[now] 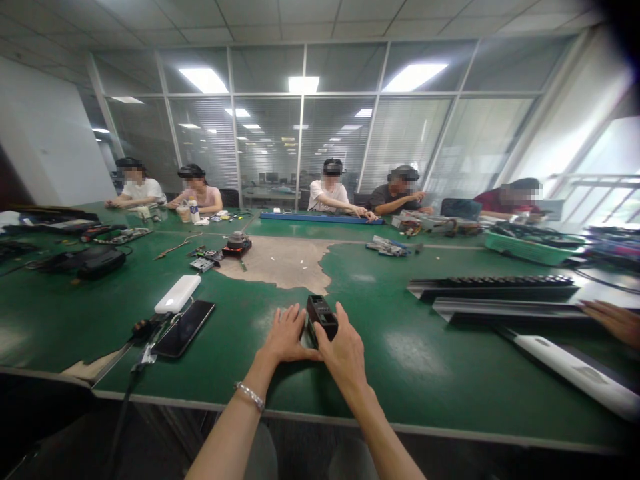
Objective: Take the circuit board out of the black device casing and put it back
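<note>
One small black block-shaped device [321,313] with recessed compartments in its upper face, lying on the green tabletop [410,400] near its front edge, between the wearer's two hands. Left hand [283,339]: bare, unclenched, fingers fanned beside the device, thumb reaching toward the right hand; silver bracelet [249,395] at the wrist. Right hand [344,348]: bare, thumb and fingers straddling the device's near end; whether it grips firmly cannot be told. To the left: one black smartphone [185,329], face up, just beside a white rectangular block [178,294] with cables. Beyond the hands: one bare tan patch [285,259] in the green surface; at its left edge, an orange-and-black unit [237,245] with a grey top. To the right: two dark metal rails [505,288], another person's hand [613,321] at the nearer one, and a green plastic basket [535,249] farther back.
</note>
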Action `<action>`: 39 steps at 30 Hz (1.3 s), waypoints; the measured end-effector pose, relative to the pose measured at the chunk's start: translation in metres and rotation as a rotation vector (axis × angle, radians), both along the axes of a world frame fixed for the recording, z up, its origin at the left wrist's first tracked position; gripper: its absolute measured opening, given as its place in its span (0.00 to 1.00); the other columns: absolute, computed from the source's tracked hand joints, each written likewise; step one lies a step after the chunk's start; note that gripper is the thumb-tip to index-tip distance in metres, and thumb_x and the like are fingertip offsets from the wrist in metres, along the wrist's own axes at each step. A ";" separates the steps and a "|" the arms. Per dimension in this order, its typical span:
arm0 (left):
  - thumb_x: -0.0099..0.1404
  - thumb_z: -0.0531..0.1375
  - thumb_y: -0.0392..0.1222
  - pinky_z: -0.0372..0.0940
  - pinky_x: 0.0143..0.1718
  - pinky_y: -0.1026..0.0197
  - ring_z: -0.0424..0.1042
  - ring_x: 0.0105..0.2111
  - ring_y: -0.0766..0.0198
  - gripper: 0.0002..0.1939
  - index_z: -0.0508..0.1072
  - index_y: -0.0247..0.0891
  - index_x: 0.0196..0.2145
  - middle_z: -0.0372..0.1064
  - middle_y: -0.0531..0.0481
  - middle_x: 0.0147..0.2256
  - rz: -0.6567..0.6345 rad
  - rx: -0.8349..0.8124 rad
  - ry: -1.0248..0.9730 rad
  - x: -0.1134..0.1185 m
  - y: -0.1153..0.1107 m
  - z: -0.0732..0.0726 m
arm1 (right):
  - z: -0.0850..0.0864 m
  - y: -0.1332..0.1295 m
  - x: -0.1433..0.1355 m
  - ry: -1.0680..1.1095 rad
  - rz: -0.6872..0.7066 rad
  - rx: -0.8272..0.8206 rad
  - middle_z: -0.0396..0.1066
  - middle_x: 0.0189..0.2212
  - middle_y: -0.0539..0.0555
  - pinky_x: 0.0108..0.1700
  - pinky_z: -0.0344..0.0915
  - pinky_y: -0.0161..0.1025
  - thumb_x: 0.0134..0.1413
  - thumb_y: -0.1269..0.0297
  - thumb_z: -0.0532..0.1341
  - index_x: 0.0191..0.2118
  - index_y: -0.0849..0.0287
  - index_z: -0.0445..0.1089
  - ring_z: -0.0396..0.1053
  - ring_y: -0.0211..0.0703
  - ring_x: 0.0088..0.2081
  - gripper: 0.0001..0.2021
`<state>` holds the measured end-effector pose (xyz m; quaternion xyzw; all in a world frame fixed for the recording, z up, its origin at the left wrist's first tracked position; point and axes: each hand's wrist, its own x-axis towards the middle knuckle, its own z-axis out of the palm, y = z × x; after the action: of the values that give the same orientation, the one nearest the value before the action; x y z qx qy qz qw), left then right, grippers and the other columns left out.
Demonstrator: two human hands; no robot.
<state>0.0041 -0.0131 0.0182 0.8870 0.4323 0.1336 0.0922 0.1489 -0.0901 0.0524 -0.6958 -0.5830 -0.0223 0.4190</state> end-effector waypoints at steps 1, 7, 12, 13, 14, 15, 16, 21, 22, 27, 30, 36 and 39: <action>0.48 0.57 0.74 0.33 0.64 0.40 0.36 0.67 0.45 0.57 0.45 0.38 0.66 0.36 0.39 0.67 0.002 -0.005 0.000 0.000 0.000 0.000 | 0.005 0.001 0.004 0.021 -0.006 0.026 0.67 0.53 0.66 0.51 0.63 0.47 0.57 0.54 0.55 0.63 0.67 0.52 0.68 0.53 0.50 0.33; 0.45 0.54 0.79 0.30 0.65 0.41 0.35 0.67 0.45 0.60 0.47 0.38 0.65 0.35 0.40 0.67 0.009 -0.013 -0.002 0.001 -0.001 0.002 | 0.008 0.005 0.045 0.044 -0.073 0.141 0.65 0.54 0.66 0.53 0.61 0.47 0.56 0.54 0.55 0.62 0.66 0.54 0.67 0.53 0.52 0.32; 0.44 0.54 0.80 0.30 0.64 0.41 0.36 0.67 0.45 0.58 0.51 0.40 0.64 0.36 0.40 0.67 0.016 -0.021 -0.007 0.002 -0.002 0.005 | -0.021 0.000 0.083 0.024 -0.166 0.080 0.68 0.51 0.65 0.52 0.62 0.48 0.55 0.54 0.56 0.61 0.67 0.56 0.68 0.55 0.51 0.32; 0.44 0.54 0.80 0.30 0.64 0.41 0.36 0.67 0.45 0.58 0.51 0.41 0.64 0.36 0.41 0.67 0.014 -0.025 -0.006 0.002 -0.002 0.006 | -0.027 -0.002 0.089 0.023 -0.182 0.072 0.69 0.51 0.65 0.51 0.63 0.49 0.54 0.53 0.56 0.61 0.67 0.56 0.68 0.55 0.50 0.32; 0.44 0.54 0.80 0.30 0.64 0.41 0.36 0.67 0.45 0.57 0.51 0.42 0.64 0.35 0.41 0.67 0.012 -0.026 -0.007 0.002 -0.002 0.006 | -0.033 -0.003 0.093 0.020 -0.191 0.065 0.69 0.50 0.64 0.51 0.63 0.49 0.54 0.53 0.55 0.61 0.66 0.56 0.68 0.55 0.50 0.32; 0.44 0.54 0.80 0.30 0.64 0.41 0.36 0.67 0.45 0.57 0.51 0.42 0.64 0.35 0.41 0.67 0.007 -0.027 -0.006 0.002 -0.002 0.007 | -0.039 -0.004 0.096 0.017 -0.195 0.060 0.69 0.50 0.64 0.51 0.63 0.49 0.55 0.53 0.55 0.61 0.66 0.55 0.69 0.56 0.49 0.32; 0.45 0.53 0.80 0.30 0.64 0.41 0.36 0.67 0.45 0.57 0.51 0.42 0.64 0.35 0.41 0.68 0.003 -0.027 -0.005 0.002 -0.003 0.007 | -0.044 -0.005 0.099 0.013 -0.196 0.059 0.69 0.50 0.64 0.51 0.63 0.49 0.55 0.53 0.55 0.61 0.67 0.55 0.68 0.56 0.49 0.32; 0.46 0.53 0.79 0.30 0.64 0.41 0.35 0.67 0.45 0.55 0.51 0.44 0.64 0.34 0.42 0.68 0.005 -0.020 0.015 0.004 -0.003 0.006 | -0.060 -0.008 0.101 -0.033 -0.192 0.063 0.65 0.53 0.70 0.53 0.61 0.49 0.56 0.53 0.53 0.60 0.72 0.56 0.65 0.56 0.53 0.32; 0.47 0.53 0.79 0.30 0.64 0.41 0.35 0.67 0.45 0.54 0.52 0.43 0.64 0.35 0.42 0.68 0.005 -0.016 0.012 0.004 -0.004 0.006 | -0.061 -0.008 0.101 -0.041 -0.193 0.064 0.65 0.53 0.70 0.53 0.61 0.50 0.56 0.53 0.54 0.60 0.72 0.55 0.64 0.56 0.54 0.32; 0.47 0.54 0.78 0.31 0.65 0.41 0.35 0.67 0.46 0.55 0.51 0.42 0.64 0.36 0.42 0.67 0.005 -0.015 0.003 0.004 -0.005 0.007 | -0.062 -0.008 0.100 -0.057 -0.210 0.078 0.64 0.54 0.70 0.54 0.59 0.51 0.55 0.49 0.54 0.62 0.72 0.53 0.62 0.57 0.55 0.36; 0.47 0.54 0.78 0.30 0.64 0.41 0.36 0.67 0.46 0.54 0.52 0.43 0.64 0.35 0.42 0.68 0.008 -0.023 0.007 0.003 -0.005 0.008 | -0.061 -0.009 0.100 -0.079 -0.211 0.046 0.65 0.53 0.70 0.53 0.60 0.50 0.56 0.50 0.54 0.62 0.72 0.53 0.63 0.57 0.53 0.35; 0.47 0.53 0.79 0.30 0.64 0.41 0.35 0.67 0.46 0.54 0.52 0.44 0.64 0.33 0.43 0.68 0.011 -0.028 0.009 0.003 -0.003 0.007 | -0.050 -0.012 0.089 -0.069 -0.203 -0.002 0.67 0.51 0.69 0.49 0.63 0.49 0.56 0.53 0.53 0.62 0.71 0.53 0.67 0.56 0.50 0.33; 0.47 0.53 0.79 0.31 0.64 0.40 0.36 0.67 0.45 0.54 0.53 0.45 0.63 0.34 0.42 0.68 0.011 -0.018 0.004 0.003 -0.004 0.007 | -0.036 -0.013 0.078 0.008 -0.182 0.008 0.67 0.51 0.68 0.50 0.63 0.49 0.56 0.51 0.54 0.62 0.69 0.54 0.68 0.56 0.50 0.33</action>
<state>0.0068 -0.0171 0.0247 0.8841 0.4384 0.1284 0.0985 0.2268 -0.1028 0.0163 -0.7444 -0.5154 -0.0599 0.4204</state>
